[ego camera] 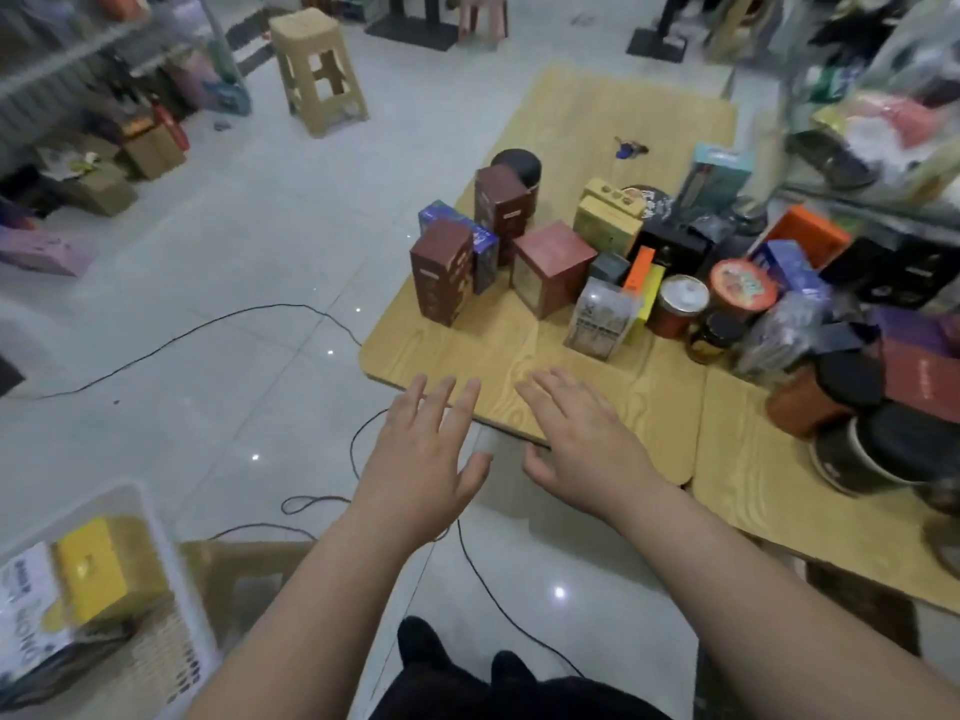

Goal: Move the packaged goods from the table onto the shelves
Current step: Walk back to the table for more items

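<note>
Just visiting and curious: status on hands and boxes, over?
Left hand open, empty. Right hand open, empty, above table edge. Boxes on table, untouched. Nothing between hands and boxes.

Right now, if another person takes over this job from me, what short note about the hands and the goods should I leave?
Left hand: open, empty, fingers reaching over the near edge of the table.
Right hand: open, empty, beside it over the same edge.
Goods: boxes, tins and packets crowd the table. The nearest are a tall brown box, a red cube box and a clear packet.
Done: cannot tell how much is already shelved; nothing is being carried.
Left: carry the goods to the shelves, probably the nearest boxes first.
</note>
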